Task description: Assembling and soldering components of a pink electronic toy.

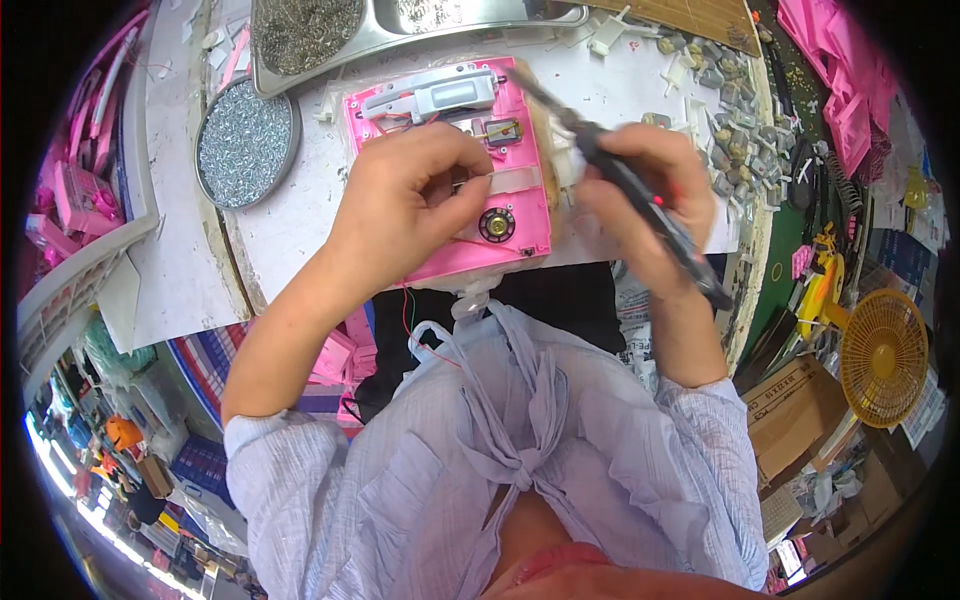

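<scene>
A pink plastic housing (522,222) lies on the table in front of me. Fixed in it are a grey-white plastic part (450,95), a small motor (503,131), a round speaker (497,225) and thin wires. My left hand (425,185) rests over the housing, its thumb and fingertips pinched together beside a translucent strip (516,180); what they hold is hidden. Gripped in my right hand (655,185) is a black handheld tool (635,190) with a long metal shaft and a red light. Its blurred tip points over the housing's upper right corner; I cannot tell whether it is a screwdriver or soldering iron.
A round dish of small screws (247,145) stands at the left. Behind the housing sits a metal tray (375,22) with small metal parts. Several small motors (735,150) are heaped at the right. Pink plastic parts (75,200) fill a crate at far left; a yellow fan (882,358) stands right.
</scene>
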Demonstrator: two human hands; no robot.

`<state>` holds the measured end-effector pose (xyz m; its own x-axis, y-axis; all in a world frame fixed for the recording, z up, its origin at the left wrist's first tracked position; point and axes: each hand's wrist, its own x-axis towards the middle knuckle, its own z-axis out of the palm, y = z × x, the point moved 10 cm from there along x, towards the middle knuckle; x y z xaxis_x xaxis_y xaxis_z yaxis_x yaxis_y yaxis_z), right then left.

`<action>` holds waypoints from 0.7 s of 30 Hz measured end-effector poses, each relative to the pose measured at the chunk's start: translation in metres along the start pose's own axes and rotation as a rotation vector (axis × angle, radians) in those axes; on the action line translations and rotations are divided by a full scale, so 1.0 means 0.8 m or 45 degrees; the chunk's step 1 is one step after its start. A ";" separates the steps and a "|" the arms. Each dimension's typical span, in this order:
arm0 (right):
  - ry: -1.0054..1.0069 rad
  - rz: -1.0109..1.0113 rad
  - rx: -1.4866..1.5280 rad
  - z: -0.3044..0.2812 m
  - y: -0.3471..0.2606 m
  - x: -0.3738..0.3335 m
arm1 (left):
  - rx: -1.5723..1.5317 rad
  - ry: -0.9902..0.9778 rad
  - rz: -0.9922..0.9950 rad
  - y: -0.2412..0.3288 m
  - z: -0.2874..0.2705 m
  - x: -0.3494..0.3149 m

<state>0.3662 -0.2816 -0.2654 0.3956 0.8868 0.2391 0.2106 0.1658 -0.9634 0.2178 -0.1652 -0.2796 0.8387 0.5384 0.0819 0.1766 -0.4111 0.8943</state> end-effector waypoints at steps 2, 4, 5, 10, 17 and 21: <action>-0.066 0.101 0.049 0.033 0.008 0.009 | -0.184 0.025 -0.235 -0.022 0.001 -0.004; -0.108 -0.016 -0.040 0.051 0.008 0.020 | -0.340 0.027 -0.433 -0.039 0.006 -0.009; -0.133 -0.074 -0.086 0.058 0.006 0.024 | -0.351 0.021 -0.442 -0.039 0.006 -0.008; -0.088 -0.049 -0.177 0.062 0.009 0.030 | -0.347 0.028 -0.375 -0.039 0.005 -0.005; 0.080 -0.149 -0.262 0.007 -0.014 -0.001 | 0.049 0.017 0.012 0.001 0.003 -0.003; 0.065 -0.073 -0.016 -0.048 -0.029 -0.031 | 0.242 -0.054 0.156 0.020 0.009 -0.014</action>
<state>0.3862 -0.3239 -0.2443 0.4276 0.8527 0.3000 0.2454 0.2100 -0.9464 0.2146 -0.1832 -0.2695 0.8802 0.4459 0.1627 0.1625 -0.6051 0.7794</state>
